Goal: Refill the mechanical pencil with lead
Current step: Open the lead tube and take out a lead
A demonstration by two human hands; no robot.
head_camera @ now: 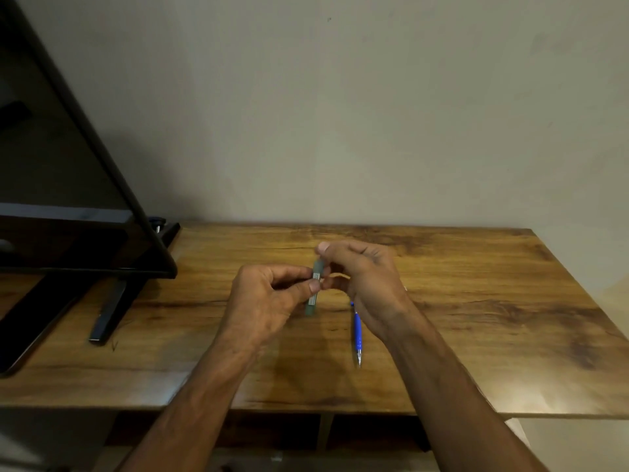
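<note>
A slim grey-green lead case is held upright above the wooden table. My left hand pinches its middle between thumb and fingers. My right hand grips the case's top end with thumb and fingertips. A blue mechanical pencil lies on the table just below my right hand, its metal tip pointing toward me; its far end is partly hidden by the hand.
A black monitor on a stand fills the left side, its feet reaching onto the table. A plain wall stands behind the table. The table's front edge runs below my forearms.
</note>
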